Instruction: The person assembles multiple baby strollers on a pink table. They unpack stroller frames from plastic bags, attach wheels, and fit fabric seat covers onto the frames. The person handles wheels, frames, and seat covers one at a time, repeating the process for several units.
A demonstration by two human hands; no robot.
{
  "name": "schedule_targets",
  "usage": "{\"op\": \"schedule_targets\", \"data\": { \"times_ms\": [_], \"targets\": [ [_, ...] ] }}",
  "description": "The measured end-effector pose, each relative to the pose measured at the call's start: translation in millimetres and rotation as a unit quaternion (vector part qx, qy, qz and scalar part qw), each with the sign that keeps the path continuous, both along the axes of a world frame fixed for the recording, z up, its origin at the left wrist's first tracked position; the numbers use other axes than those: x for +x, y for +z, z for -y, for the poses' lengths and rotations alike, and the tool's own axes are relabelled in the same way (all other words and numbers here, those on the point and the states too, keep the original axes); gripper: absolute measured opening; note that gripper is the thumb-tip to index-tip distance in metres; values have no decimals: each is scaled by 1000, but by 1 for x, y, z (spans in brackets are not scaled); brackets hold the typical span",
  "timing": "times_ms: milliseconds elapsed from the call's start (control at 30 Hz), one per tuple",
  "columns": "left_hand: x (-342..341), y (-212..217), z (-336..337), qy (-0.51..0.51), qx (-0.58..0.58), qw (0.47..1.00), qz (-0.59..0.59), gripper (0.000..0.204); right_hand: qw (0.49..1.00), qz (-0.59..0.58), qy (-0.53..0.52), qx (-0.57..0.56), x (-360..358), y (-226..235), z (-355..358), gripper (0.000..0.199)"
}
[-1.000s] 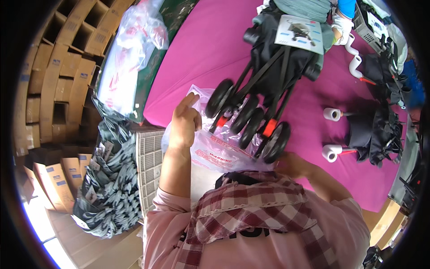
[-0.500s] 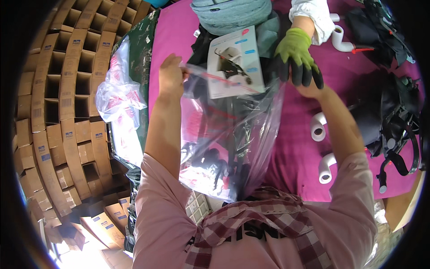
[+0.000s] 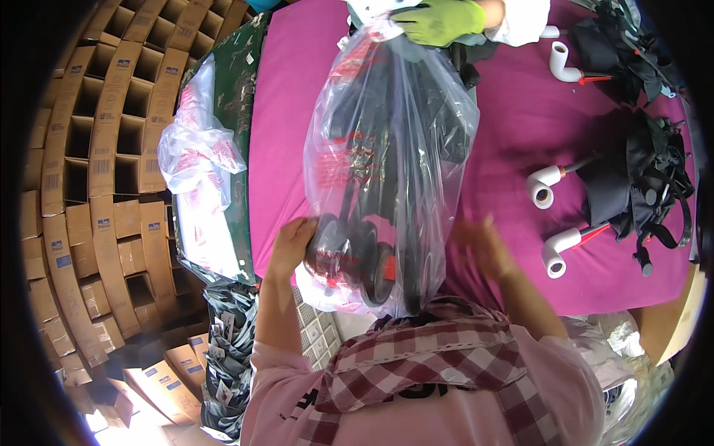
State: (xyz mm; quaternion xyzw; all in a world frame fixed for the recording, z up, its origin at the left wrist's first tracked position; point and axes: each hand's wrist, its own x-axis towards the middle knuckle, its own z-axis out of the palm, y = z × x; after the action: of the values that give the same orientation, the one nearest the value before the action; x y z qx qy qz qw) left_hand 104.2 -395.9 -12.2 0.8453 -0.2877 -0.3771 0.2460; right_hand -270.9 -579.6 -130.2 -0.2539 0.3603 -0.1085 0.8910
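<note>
1. The folded stroller (image 3: 387,171) lies in front of you on the magenta cloth (image 3: 286,126), inside the clear plastic bag (image 3: 446,111).
2. Its long axis runs almost straight away from your body: the wheels (image 3: 380,273) sit at the near end, close to your checked apron (image 3: 416,342), and the frame stretches toward the far end of the bag.
3. Your left hand (image 3: 291,244) is at the near left side, its fingertips against the bag beside the wheels. You have the stroller to the right of this grip and running away from it; whether your fingers pinch the film or merely press it, I cannot tell.
4. Your right hand (image 3: 482,249) is off the near right side, blurred, with fingers spread and nothing visible in them. Any contact with the film is unclear.
5. Of your two hands, the left is nearer to the wheels.
6. At the far end, a co-worker's green-gloved hand (image 3: 444,22) is at the gathered top of the bag, well apart from both of yours.
</note>
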Motion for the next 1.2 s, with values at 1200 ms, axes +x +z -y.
{"op": "schedule_targets", "data": {
  "times_ms": [1200],
  "targets": [
    [-38, 85, -150, 45, -244, 892, 379, 26, 596, -268, -77, -753, 47, -12, 91, 32]
  ]
}}
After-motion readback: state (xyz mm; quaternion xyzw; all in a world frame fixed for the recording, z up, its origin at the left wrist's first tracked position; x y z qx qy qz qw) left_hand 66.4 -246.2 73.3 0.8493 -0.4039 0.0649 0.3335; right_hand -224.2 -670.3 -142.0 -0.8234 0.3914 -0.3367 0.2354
